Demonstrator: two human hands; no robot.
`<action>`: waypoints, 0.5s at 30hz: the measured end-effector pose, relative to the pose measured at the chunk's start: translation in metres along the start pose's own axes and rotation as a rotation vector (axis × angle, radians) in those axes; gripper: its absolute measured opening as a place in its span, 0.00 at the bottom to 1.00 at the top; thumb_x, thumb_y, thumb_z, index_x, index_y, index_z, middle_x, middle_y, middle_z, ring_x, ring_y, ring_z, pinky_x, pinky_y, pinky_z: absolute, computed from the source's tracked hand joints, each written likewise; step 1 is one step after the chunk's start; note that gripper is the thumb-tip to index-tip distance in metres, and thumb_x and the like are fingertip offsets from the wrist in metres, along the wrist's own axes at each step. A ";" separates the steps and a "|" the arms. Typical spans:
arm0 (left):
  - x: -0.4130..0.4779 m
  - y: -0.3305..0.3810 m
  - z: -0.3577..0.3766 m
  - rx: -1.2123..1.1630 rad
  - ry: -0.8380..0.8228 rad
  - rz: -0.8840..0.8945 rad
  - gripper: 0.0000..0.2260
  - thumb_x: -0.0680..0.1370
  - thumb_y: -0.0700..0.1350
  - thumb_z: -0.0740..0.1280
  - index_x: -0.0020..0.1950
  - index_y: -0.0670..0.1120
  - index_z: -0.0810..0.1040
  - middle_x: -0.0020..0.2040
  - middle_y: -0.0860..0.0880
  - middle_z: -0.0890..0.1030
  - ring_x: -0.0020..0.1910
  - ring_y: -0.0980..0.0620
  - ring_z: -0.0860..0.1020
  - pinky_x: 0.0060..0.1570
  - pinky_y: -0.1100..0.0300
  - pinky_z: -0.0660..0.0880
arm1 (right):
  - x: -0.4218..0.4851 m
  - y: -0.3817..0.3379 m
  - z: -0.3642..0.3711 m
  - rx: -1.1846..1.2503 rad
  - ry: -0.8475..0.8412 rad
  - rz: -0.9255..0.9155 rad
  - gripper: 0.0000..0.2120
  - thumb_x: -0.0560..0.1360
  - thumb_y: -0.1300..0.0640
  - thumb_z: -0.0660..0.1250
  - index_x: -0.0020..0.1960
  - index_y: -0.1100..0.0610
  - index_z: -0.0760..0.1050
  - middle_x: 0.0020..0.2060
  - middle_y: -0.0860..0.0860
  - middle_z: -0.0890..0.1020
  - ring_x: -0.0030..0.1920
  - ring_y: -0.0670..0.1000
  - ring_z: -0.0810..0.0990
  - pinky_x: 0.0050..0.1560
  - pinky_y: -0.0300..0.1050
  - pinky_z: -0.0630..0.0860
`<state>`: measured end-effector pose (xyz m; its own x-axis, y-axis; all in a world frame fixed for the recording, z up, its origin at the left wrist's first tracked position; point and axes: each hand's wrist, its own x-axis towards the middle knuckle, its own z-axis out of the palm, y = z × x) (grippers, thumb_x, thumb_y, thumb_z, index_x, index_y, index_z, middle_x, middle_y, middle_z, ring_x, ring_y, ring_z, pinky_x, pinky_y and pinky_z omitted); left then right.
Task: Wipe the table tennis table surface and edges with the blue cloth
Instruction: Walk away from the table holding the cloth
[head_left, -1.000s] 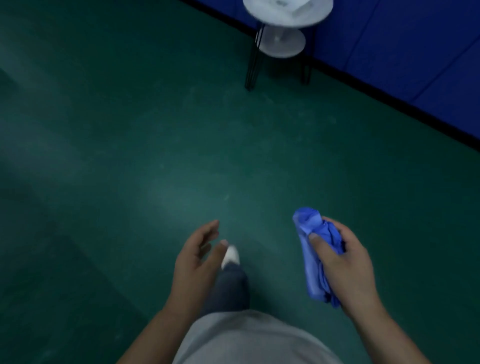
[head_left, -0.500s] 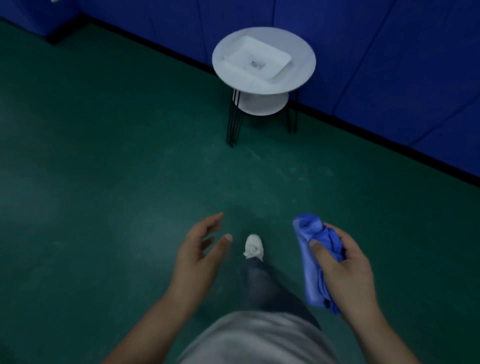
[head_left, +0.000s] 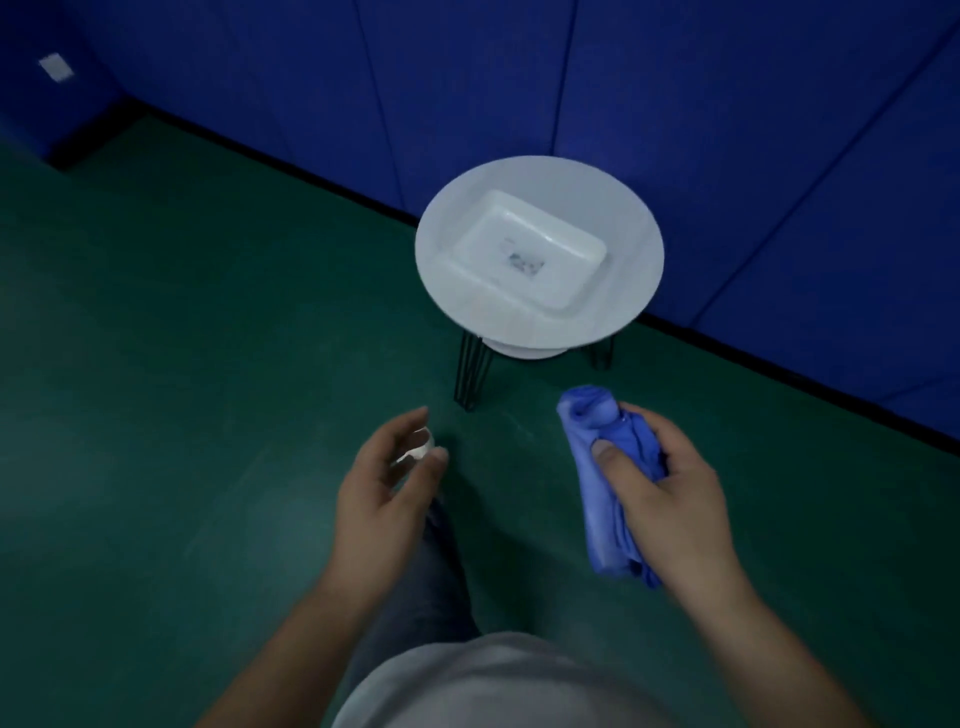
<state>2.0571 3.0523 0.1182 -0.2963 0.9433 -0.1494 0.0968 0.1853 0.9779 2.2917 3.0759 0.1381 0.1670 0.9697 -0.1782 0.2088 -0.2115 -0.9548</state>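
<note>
The right hand squeezes the bunched blue cloth, thumb on top, out over the green floor. The left hand holds nothing, its fingers loose. A small round table with a white tray stands near.

Right hand grips bunched blue cloth, thumb on top, cloth ends hanging below the fist. Left hand holds nothing, fingers loosely curled, white shoe seen past the fingertips. Small round white worktop on black wire legs stands against blue padded wall, with a white rectangular tray on it. Green floor. Grey shirt at bottom edge.
</note>
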 end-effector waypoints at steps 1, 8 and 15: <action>0.035 -0.003 0.002 0.002 -0.018 -0.012 0.15 0.73 0.48 0.70 0.60 0.55 0.80 0.55 0.58 0.83 0.56 0.59 0.81 0.58 0.61 0.77 | 0.026 -0.001 0.016 0.000 0.018 0.010 0.14 0.74 0.59 0.73 0.52 0.40 0.80 0.46 0.34 0.84 0.46 0.34 0.81 0.43 0.23 0.71; 0.282 -0.002 0.014 0.039 -0.240 -0.019 0.16 0.73 0.49 0.71 0.60 0.57 0.80 0.59 0.54 0.82 0.61 0.55 0.79 0.61 0.59 0.75 | 0.205 -0.013 0.131 0.036 0.186 0.162 0.15 0.75 0.61 0.73 0.53 0.42 0.80 0.47 0.36 0.84 0.48 0.37 0.82 0.46 0.26 0.73; 0.469 -0.005 0.042 0.044 -0.364 -0.085 0.16 0.73 0.47 0.70 0.61 0.56 0.80 0.61 0.52 0.82 0.59 0.52 0.80 0.52 0.64 0.77 | 0.355 -0.025 0.199 -0.025 0.255 0.289 0.16 0.73 0.55 0.69 0.50 0.32 0.79 0.45 0.33 0.83 0.45 0.35 0.81 0.40 0.26 0.72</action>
<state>1.9575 3.5051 0.0371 0.0510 0.9586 -0.2802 0.1298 0.2718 0.9536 2.1542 3.4499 0.0511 0.4565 0.8084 -0.3716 0.1404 -0.4778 -0.8672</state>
